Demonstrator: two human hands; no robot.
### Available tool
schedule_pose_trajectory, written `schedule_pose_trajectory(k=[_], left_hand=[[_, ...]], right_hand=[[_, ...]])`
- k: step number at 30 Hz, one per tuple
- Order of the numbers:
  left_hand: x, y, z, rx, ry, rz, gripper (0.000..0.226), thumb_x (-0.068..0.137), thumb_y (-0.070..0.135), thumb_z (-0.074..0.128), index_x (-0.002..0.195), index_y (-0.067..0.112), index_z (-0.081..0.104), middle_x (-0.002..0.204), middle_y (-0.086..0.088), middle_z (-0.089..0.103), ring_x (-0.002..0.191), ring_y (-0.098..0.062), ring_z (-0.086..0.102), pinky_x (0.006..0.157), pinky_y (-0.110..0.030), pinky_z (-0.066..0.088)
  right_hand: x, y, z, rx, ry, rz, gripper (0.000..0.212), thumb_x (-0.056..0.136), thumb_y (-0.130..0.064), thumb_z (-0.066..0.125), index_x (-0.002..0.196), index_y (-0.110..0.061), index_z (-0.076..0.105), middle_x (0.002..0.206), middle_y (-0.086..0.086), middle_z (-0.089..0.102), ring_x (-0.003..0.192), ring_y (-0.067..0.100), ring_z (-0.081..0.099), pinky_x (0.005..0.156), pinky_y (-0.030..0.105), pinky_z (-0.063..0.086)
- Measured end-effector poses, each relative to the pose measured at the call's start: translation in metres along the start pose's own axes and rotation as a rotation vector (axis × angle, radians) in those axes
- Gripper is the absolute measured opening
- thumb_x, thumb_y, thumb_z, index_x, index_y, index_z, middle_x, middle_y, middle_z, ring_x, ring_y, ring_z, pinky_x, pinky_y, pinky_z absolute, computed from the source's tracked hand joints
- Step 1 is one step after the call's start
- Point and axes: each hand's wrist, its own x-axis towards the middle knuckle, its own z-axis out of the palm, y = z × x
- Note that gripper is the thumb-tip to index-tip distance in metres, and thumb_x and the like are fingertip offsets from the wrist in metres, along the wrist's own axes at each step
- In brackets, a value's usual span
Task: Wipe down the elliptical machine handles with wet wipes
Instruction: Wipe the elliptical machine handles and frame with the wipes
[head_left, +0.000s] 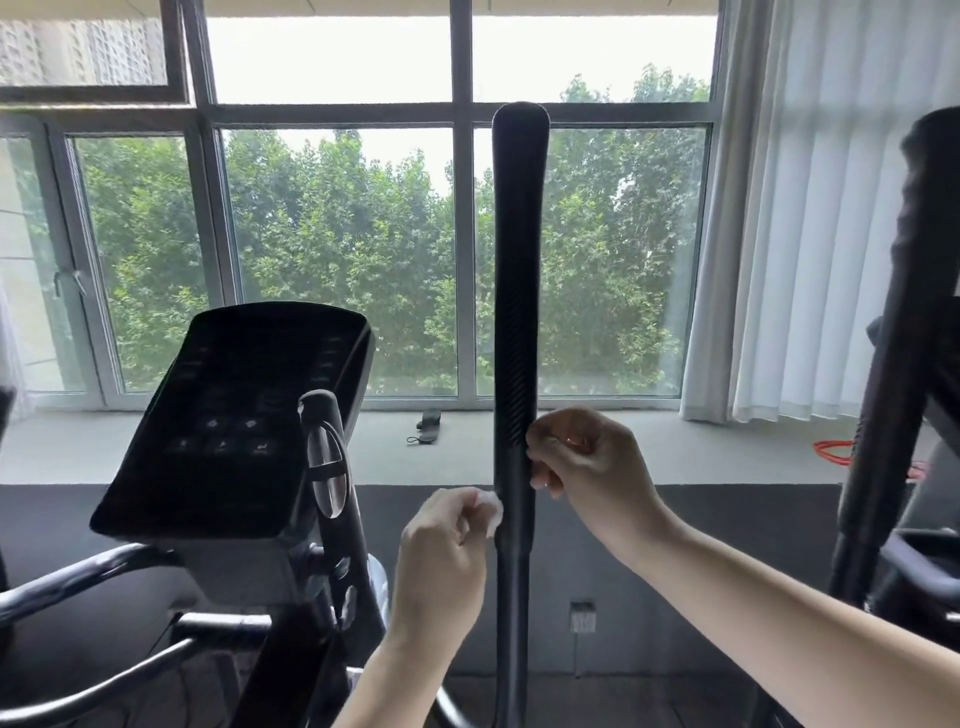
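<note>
- A wide window (332, 260) is filling the far wall, with green trees (337, 249) showing through it and a pale ledge running below the glass.
- At the left, the elliptical's dark console (228, 421) is tilting up toward the camera.
- Just right of the console, a short fixed handlebar (324, 457) with a silver sensor plate is standing upright.
- The left hand (441, 551) is reaching up from below, its grip closing narrowly on a small bunched white wet wipe (491, 512) pinched at the fingertips.
- The wipe is pressing against the left edge of the tall black handle (519, 286), low on its ribbed sleeve.
- The handle is standing vertical in the middle of the view, its rounded top reaching up in front of the window frame.
- The right hand (587, 467) is sitting slightly higher on the handle's right edge, fingers curled and touching it; I cannot tell whether this grip is actually clasping the handle or only leaning on it.
- A white curtain (810, 208) is hanging at the right of the window.
- An orange cable (831, 451) is lying on the ledge.
- A second black machine (898, 364) is rising at the right edge.
</note>
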Motion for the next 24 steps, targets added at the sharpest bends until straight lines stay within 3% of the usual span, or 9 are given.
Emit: schedule_pose_trajectory(k=[4, 7, 10, 14, 16, 18, 19, 21, 24], left_hand=[[0.02, 0.037, -0.01, -0.206, 0.008, 0.044, 0.016, 0.103, 0.022, 0.061, 0.101, 0.03, 0.074, 0.099, 0.011, 0.076, 0.095, -0.004, 0.073, 0.087, -0.023, 0.057], [0.037, 0.056, -0.014, -0.175, -0.02, 0.174, 0.025, 0.106, 0.014, 0.053, 0.115, 0.023, 0.075, 0.106, 0.012, 0.073, 0.102, -0.004, 0.07, 0.088, -0.017, 0.052], [0.052, 0.061, -0.019, -0.15, -0.078, 0.208, 0.029, 0.107, 0.013, 0.053, 0.124, 0.025, 0.073, 0.114, 0.017, 0.073, 0.111, -0.006, 0.067, 0.094, -0.025, 0.051], [0.069, 0.069, -0.024, -0.122, -0.121, 0.289, 0.029, 0.106, 0.01, 0.055, 0.124, 0.021, 0.073, 0.099, 0.023, 0.068, 0.092, -0.001, 0.067, 0.079, -0.02, 0.049], [0.076, 0.073, -0.026, -0.148, -0.051, 0.256, 0.025, 0.104, 0.015, 0.058, 0.123, 0.022, 0.074, 0.094, 0.024, 0.066, 0.076, 0.004, 0.061, 0.069, -0.015, 0.043], [0.082, 0.074, -0.026, -0.179, 0.053, 0.156, 0.022, 0.101, 0.025, 0.065, 0.12, 0.024, 0.074, 0.095, 0.014, 0.07, 0.068, 0.0, 0.062, 0.062, -0.026, 0.047], [0.083, 0.074, -0.026, -0.17, 0.064, 0.084, 0.023, 0.099, 0.031, 0.067, 0.12, 0.025, 0.073, 0.093, 0.01, 0.072, 0.067, -0.007, 0.065, 0.067, -0.035, 0.051], [0.085, 0.073, -0.025, -0.137, -0.006, -0.043, 0.025, 0.096, 0.039, 0.069, 0.119, 0.029, 0.07, 0.094, 0.011, 0.073, 0.08, -0.012, 0.071, 0.083, -0.035, 0.055], [0.082, 0.071, -0.021, -0.217, -0.111, -0.129, 0.023, 0.097, 0.039, 0.068, 0.12, 0.033, 0.069, 0.102, 0.007, 0.077, 0.096, -0.005, 0.069, 0.091, -0.039, 0.056]], right_hand=[[-0.007, -0.007, -0.001, -0.083, -0.059, -0.053, 0.009, 0.099, -0.008, 0.067, 0.094, -0.014, 0.072, 0.072, 0.006, 0.073, 0.064, 0.012, 0.068, 0.056, 0.024, 0.052], [-0.01, -0.021, -0.001, -0.065, -0.081, -0.095, 0.01, 0.097, -0.016, 0.071, 0.103, -0.023, 0.075, 0.083, -0.008, 0.078, 0.07, 0.005, 0.071, 0.059, 0.021, 0.054], [-0.008, -0.031, -0.003, 0.002, -0.058, -0.137, 0.011, 0.095, -0.019, 0.074, 0.105, -0.018, 0.076, 0.088, -0.001, 0.08, 0.075, 0.009, 0.074, 0.061, 0.02, 0.055], [0.003, -0.038, -0.005, 0.001, -0.015, -0.185, 0.006, 0.095, -0.007, 0.073, 0.097, -0.012, 0.075, 0.082, 0.002, 0.079, 0.069, 0.008, 0.073, 0.061, 0.018, 0.054], [0.018, -0.046, -0.005, -0.009, 0.027, -0.23, 0.018, 0.091, 0.003, 0.072, 0.083, -0.012, 0.075, 0.076, 0.003, 0.078, 0.064, 0.009, 0.07, 0.061, 0.02, 0.053], [0.043, -0.056, -0.007, -0.056, 0.125, -0.367, 0.027, 0.091, 0.003, 0.072, 0.076, -0.02, 0.074, 0.078, -0.001, 0.077, 0.07, 0.013, 0.071, 0.064, 0.028, 0.055], [0.058, -0.063, -0.009, -0.085, 0.194, -0.456, 0.031, 0.091, 0.001, 0.072, 0.076, -0.026, 0.073, 0.081, -0.004, 0.076, 0.075, 0.015, 0.071, 0.066, 0.034, 0.057], [0.091, -0.081, -0.012, -0.129, 0.329, -0.602, 0.028, 0.093, -0.005, 0.071, 0.084, -0.032, 0.074, 0.091, -0.003, 0.073, 0.082, 0.014, 0.069, 0.068, 0.037, 0.058], [0.125, -0.107, -0.011, -0.22, 0.371, -0.759, 0.008, 0.092, -0.01, 0.075, 0.091, -0.017, 0.078, 0.097, 0.0, 0.063, 0.084, 0.004, 0.062, 0.068, 0.02, 0.052]])
